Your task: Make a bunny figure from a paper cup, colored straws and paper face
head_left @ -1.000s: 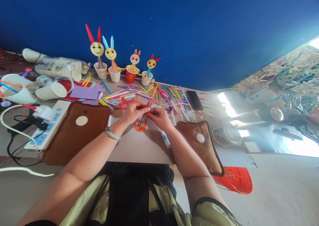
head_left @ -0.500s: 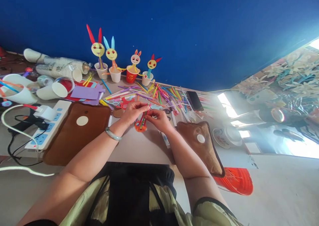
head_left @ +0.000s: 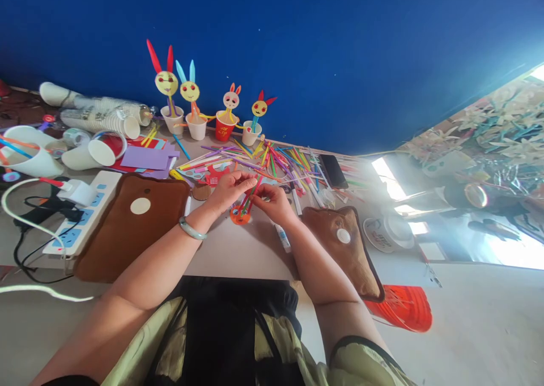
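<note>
From my distance I see the left hand (head_left: 230, 192) pinching the thin red and green strips (head_left: 246, 203) near their upper end, and the right hand (head_left: 272, 203) pinching them from its side. Between and below the hands, the strips reach over an orange disc (head_left: 240, 218) on the counter (head_left: 242, 255). Beyond both hands, many coloured sticks (head_left: 272, 158) lie scattered

No lettering is reading legibly. The red cup (head_left: 225, 132) is bearing small gold characters; the white round container (head_left: 393, 232) and white tube (head_left: 282, 238) are carrying print too small or blurred to decipher.
</note>
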A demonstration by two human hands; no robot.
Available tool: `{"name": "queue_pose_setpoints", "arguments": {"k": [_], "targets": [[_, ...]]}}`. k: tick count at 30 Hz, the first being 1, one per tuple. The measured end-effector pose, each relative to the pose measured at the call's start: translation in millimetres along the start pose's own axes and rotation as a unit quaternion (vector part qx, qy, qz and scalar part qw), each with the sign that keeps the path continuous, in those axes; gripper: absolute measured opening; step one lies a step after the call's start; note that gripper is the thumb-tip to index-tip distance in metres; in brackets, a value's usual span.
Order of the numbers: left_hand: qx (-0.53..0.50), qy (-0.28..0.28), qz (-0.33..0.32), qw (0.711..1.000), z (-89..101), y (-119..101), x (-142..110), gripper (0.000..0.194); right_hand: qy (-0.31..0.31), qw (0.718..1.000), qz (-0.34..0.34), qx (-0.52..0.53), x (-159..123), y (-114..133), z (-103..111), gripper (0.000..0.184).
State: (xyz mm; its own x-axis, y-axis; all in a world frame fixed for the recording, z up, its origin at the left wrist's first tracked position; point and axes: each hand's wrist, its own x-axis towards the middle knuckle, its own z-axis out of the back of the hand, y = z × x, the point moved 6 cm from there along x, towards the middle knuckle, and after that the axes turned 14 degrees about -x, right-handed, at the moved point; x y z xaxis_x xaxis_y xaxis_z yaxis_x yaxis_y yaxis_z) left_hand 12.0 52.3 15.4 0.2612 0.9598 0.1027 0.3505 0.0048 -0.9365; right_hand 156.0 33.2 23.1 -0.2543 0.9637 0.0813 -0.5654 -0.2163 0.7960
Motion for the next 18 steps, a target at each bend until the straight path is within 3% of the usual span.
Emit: {"name": "queue_pose_setpoints", "arguments": {"k": [9, 18], "targets": [[-0.036, 0.064, 0.095, 0.993, -3.8, 19.3, 0.9, 0.041, -0.082, 0.996, -0.024, 0.018, 3.0, -11.4, 18.8, 0.019], [-0.016, 0.067, 0.076, 0.995, -6.4, 18.9, 1.3, 0.039, -0.094, 0.995, -0.023, 0.031, 4.3, -18.2, 21.1, 0.027]]}}
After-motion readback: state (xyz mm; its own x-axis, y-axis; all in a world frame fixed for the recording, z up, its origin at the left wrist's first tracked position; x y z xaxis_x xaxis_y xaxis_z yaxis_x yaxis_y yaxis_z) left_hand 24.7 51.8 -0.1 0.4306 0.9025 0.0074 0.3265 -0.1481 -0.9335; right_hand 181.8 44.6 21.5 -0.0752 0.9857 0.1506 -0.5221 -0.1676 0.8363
